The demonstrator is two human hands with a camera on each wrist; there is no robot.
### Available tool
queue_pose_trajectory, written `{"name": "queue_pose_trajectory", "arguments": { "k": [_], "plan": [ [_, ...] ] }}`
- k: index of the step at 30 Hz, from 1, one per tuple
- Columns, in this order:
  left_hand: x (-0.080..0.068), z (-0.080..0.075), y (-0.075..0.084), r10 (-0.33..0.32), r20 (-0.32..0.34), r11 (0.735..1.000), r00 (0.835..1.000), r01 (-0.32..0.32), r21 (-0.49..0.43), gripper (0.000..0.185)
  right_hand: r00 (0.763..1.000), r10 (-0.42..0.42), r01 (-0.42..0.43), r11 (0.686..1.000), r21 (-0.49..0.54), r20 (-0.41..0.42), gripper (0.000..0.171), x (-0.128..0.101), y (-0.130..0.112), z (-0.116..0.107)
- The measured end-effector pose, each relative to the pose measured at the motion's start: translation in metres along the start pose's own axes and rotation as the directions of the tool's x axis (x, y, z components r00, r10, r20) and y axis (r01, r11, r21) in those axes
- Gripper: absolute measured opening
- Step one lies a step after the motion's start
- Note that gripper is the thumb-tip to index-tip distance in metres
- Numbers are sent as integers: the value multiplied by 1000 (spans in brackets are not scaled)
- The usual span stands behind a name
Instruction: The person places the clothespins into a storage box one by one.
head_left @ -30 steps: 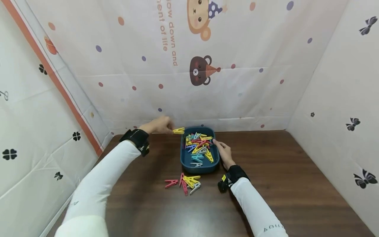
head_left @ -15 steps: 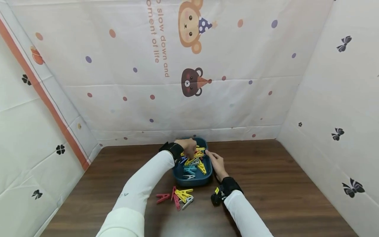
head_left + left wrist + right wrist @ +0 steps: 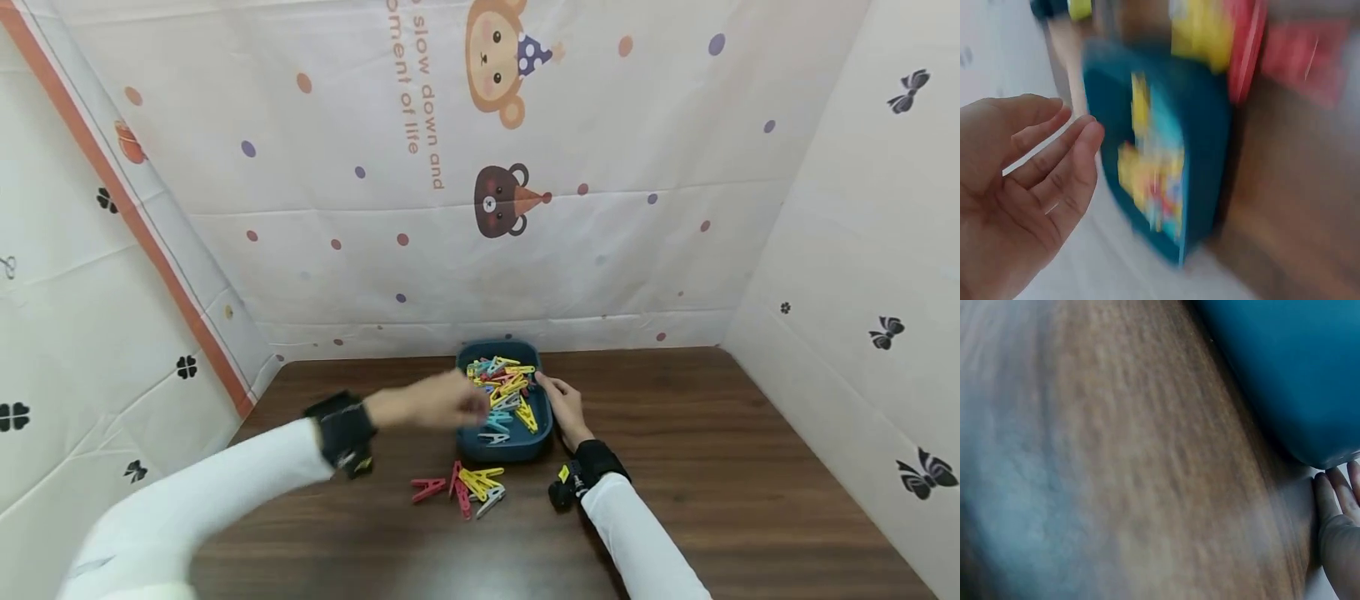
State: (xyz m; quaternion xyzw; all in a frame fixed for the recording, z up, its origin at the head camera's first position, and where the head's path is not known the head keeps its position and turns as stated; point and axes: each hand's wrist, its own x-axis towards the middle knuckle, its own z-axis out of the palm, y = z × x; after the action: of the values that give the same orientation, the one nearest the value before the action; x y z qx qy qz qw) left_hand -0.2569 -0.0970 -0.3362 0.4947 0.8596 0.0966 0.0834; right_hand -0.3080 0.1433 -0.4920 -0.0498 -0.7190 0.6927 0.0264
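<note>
Head view: the left hand, blurred, hovers beside the blue tray of clothespins; the right hand rests against the tray's right wall, fingers relaxed. Loose pegs lie on the table before the tray. Left wrist view: the palm is spread and holds nothing. Right wrist view: fingertips sit beside the tray base.

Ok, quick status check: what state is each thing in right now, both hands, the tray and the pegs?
left hand: open, fingers relaxed, holding nothing, beside the tray; blurred in the head view
right hand: open, fingers resting against the tray's right side
blue tray: upright on the table, holding a heap of mixed pegs
pegs in tray: piled loose
pegs on table: small cluster lying in front of the tray
</note>
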Motion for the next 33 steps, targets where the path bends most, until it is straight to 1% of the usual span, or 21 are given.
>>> {"name": "queue_pose_trajectory", "arguments": {
  "k": [1,2,3,4,5,6,7,8,9,10,11,12,14,16,18,20,22,25,29,31,33],
  "plan": [
    [-14,15,6,34,17,999,999,-35,28,9,1000,-4,4,1000,-5,4,68,-1,-1,0],
    [-27,25,18,54,46,997,998,-56,61,10,1000,-6,6,1000,-5,5,68,-2,-1,-1],
    [-39,36,29,61,81,991,995,-70,116,14,1000,-11,11,1000,-9,8,69,-2,-1,-1],
    [-50,47,39,68,112,976,991,-90,197,20,1000,-4,4,1000,-9,8,69,-2,-2,-1],
    [-59,59,46,69,139,950,988,-107,293,26,1000,-2,2,1000,-8,10,69,-2,-2,-2],
    [-67,69,52,67,158,914,985,-123,385,32,1000,-1,1,1000,-8,13,68,-1,-1,-2],
    [-74,80,54,63,161,876,985,-132,463,36,1000,11,-11,1000,3,23,68,1,-1,-2],
    [-79,82,62,44,161,855,986,-120,505,36,999,15,-15,1000,5,29,67,2,0,-2],
    [-82,88,63,33,150,835,988,-109,539,38,999,17,-17,1000,1,35,67,2,0,-2],
    [-83,94,62,28,135,829,990,-98,550,38,999,23,-23,1000,2,37,67,3,0,-3],
    [-82,98,61,23,118,834,993,-84,545,37,999,23,-23,1000,-1,39,67,4,0,-4],
    [-81,101,59,17,99,844,995,-68,532,36,999,23,-23,1000,-4,39,67,4,0,-5],
    [-76,104,56,8,64,881,998,-37,471,34,999,31,-30,999,-10,34,67,4,0,-6],
    [-71,104,53,-23,43,916,999,4,401,36,999,39,-38,999,-14,30,66,3,0,-6],
    [-66,104,49,-57,21,934,998,46,355,39,999,50,-49,999,-14,23,66,3,0,-5],
    [-61,103,46,-98,6,952,995,92,293,38,998,53,-53,999,-14,19,65,4,1,-4],
    [-56,103,42,-131,-8,958,991,129,258,33,999,49,-48,999,-15,18,65,4,0,-2],
    [-50,102,38,-149,-22,963,989,150,225,22,999,45,-45,999,-12,20,62,4,-3,-1],
    [-44,99,36,-123,-38,963,992,129,238,11,999,49,-49,999,-10,14,62,4,-6,0],
    [-43,94,36,-113,-33,965,993,118,236,10,999,48,-48,999,-15,8,63,5,-6,0],
    [-40,88,35,-101,-14,973,995,101,209,9,999,49,-49,999,-19,3,64,6,-5,-1]
  ]
}}
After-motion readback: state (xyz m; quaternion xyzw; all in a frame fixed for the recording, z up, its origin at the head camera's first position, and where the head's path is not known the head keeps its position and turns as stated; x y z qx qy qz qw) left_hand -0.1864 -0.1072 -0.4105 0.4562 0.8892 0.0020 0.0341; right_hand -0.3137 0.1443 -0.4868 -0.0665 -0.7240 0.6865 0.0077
